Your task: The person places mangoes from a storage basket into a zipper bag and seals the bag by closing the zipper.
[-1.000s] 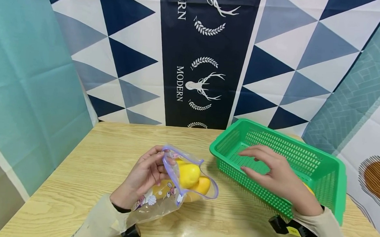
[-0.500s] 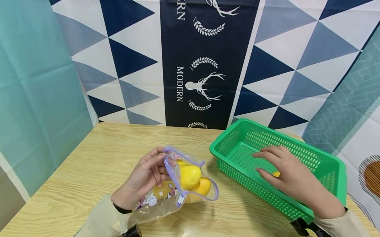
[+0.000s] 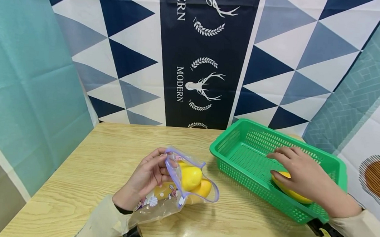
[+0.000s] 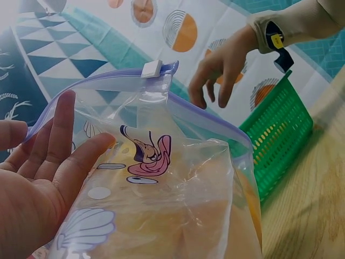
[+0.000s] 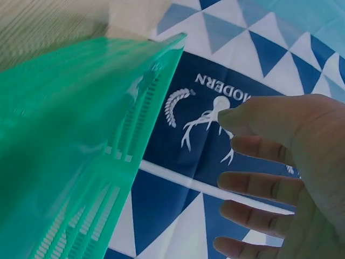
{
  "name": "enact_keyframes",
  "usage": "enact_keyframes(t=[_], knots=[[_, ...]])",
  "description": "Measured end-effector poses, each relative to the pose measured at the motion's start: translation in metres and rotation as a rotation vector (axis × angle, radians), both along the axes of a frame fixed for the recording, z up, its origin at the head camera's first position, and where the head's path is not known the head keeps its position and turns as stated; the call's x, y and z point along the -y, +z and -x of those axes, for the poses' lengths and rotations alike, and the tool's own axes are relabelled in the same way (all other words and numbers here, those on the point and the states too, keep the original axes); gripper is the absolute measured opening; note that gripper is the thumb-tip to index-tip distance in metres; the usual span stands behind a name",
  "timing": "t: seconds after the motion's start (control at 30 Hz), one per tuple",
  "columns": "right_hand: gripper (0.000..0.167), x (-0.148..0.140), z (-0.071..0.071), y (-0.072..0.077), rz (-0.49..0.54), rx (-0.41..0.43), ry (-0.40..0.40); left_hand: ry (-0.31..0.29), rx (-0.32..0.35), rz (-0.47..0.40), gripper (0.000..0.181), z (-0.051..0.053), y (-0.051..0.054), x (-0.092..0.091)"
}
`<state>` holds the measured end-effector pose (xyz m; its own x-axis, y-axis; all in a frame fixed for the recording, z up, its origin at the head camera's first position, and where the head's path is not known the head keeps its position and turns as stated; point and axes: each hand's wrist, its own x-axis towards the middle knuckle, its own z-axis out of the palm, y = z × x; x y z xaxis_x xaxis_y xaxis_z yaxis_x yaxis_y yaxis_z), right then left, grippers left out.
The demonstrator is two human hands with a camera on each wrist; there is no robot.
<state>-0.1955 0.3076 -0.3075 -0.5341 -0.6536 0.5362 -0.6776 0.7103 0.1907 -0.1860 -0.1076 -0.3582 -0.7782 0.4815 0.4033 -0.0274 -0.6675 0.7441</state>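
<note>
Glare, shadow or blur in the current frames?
Head: glare spot on the table at the bottom edge, soft shadow below the green basket; left wrist: reflections on the clear bag, top-left corner washed out; right wrist: basket's near side blurred, right hand crisper.

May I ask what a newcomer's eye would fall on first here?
Most likely the bright green perforated plastic basket at the right of the wooden table, with the right hand above a smooth yellow oval object inside it. Next, to its left, the clear plastic bag with a lilac rim, yellow rounded objects showing at its open mouth, which the left hand holds. Behind stands a navy-and-white triangle-patterned backdrop.
</note>
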Motion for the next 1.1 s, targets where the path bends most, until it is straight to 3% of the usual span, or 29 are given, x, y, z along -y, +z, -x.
enact_keyframes(t=[0.03,0.13,0.2,0.3,0.53,1.1], knots=[[0.077,-0.003,0.001,0.0,-0.014,0.004,-0.015,-0.001,0.0,-0.002,0.032,0.0,0.0,0.0],[0.05,-0.012,0.002,0.001,-0.059,0.047,-0.084,-0.003,0.001,-0.007,0.032,0.0,0.0,0.0],[0.041,-0.018,0.002,0.001,-0.092,0.083,-0.134,-0.002,0.003,-0.008,0.031,-0.001,-0.001,-0.001],[0.052,-0.025,0.003,-0.001,-0.138,0.138,-0.204,-0.004,0.005,-0.004,0.031,0.0,-0.001,-0.001],[0.054,-0.038,0.01,-0.001,-0.217,0.25,-0.304,0.003,0.012,0.01,0.031,0.0,-0.002,-0.002],[0.056,-0.054,0.04,-0.003,-0.351,0.435,-0.359,0.003,0.006,0.017,0.034,0.0,-0.002,-0.003]])
